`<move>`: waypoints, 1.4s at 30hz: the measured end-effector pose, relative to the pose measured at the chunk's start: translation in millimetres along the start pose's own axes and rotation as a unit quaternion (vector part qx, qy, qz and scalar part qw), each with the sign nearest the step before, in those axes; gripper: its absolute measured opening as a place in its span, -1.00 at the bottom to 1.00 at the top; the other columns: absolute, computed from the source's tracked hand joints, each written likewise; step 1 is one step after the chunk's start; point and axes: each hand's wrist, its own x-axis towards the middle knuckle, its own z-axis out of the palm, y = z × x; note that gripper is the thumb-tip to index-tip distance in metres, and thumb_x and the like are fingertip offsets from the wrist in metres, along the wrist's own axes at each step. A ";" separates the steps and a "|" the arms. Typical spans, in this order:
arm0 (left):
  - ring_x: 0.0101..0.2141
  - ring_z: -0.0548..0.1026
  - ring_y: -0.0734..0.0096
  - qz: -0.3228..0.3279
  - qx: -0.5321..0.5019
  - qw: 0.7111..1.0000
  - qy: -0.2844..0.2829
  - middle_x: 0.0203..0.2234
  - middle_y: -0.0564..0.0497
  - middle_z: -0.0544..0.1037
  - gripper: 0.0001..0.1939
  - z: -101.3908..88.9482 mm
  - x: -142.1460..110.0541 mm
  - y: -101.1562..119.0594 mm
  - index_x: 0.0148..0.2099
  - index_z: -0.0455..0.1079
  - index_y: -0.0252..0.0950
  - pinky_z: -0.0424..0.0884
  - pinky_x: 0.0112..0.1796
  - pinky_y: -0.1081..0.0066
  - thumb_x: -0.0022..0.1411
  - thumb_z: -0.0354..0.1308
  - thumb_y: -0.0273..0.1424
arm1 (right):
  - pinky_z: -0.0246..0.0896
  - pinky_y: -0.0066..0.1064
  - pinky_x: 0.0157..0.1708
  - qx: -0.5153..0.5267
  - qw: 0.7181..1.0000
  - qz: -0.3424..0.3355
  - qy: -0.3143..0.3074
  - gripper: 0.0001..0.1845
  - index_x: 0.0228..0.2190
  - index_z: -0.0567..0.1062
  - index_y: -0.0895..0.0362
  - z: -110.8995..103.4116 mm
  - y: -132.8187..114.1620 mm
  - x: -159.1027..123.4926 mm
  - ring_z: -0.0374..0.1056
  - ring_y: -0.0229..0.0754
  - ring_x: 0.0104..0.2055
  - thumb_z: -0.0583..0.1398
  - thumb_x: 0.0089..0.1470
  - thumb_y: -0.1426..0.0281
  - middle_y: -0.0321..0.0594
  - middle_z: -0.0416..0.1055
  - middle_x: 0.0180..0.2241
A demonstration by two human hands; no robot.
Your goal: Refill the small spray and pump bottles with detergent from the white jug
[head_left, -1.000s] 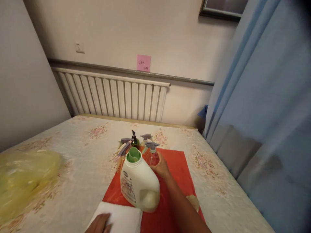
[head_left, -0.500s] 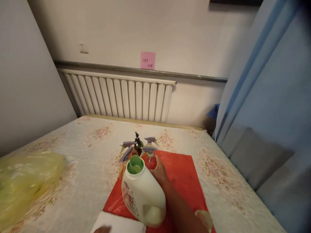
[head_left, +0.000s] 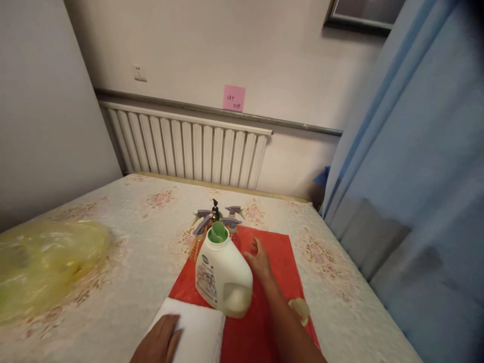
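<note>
A large white detergent jug with a green inner spout stands uncapped on a red sheet. My right hand is just to the right of the jug, fingers apart and holding nothing. Behind the jug, spray bottles with grey trigger heads stand in a cluster; the nearest clear one is partly hidden by the jug. My left hand lies with its fingers on a thick white pad, perhaps folded cloth or paper towels, at the front edge of the sheet.
A pale round cap lies on the sheet's right side. A yellow translucent plastic bag spreads over the flowered bed cover on the left. Among the bottles rises a black pump head. A blue curtain hangs at right.
My right hand has let go of the clear spray bottle and drawn back to the right, opening. More of my left hand shows on the white pad. The view has shifted slightly.
</note>
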 end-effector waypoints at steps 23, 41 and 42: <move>-0.25 0.48 0.22 -0.106 -0.182 0.977 -0.034 -0.30 -0.05 0.49 -0.73 -25.3 4.0 28.7 -0.22 0.34 -0.24 0.39 -0.13 0.23 0.34 -0.14 -0.25 | 0.44 -0.25 -0.36 0.075 0.987 0.125 -0.067 -0.64 -0.29 0.54 0.14 -61.0 -25.3 -257.2 0.51 -0.01 -0.42 0.28 -0.13 0.18 -0.15 0.57 -0.45; -0.46 0.46 0.32 -0.157 -0.412 0.895 -0.070 -0.49 0.03 0.49 -0.66 -62.5 7.6 124.6 -0.28 0.38 -0.26 0.38 -0.34 0.33 0.33 -0.08 -0.14 | 0.32 -0.41 -0.41 0.075 0.993 0.051 -0.076 -0.66 -0.49 0.42 0.08 -67.6 -72.6 -266.2 0.42 -0.16 -0.46 0.08 0.16 0.13 -0.30 0.45 -0.53; -0.46 0.46 0.32 -0.155 -0.419 0.892 -0.072 -0.49 0.03 0.49 -0.65 -62.9 7.9 127.0 -0.27 0.39 -0.26 0.38 -0.34 0.33 0.33 -0.08 -0.14 | 0.32 -0.41 -0.42 0.076 0.993 0.052 -0.072 -0.64 -0.49 0.42 0.07 -69.4 -73.0 -266.2 0.41 -0.17 -0.47 0.06 0.17 0.11 -0.30 0.45 -0.53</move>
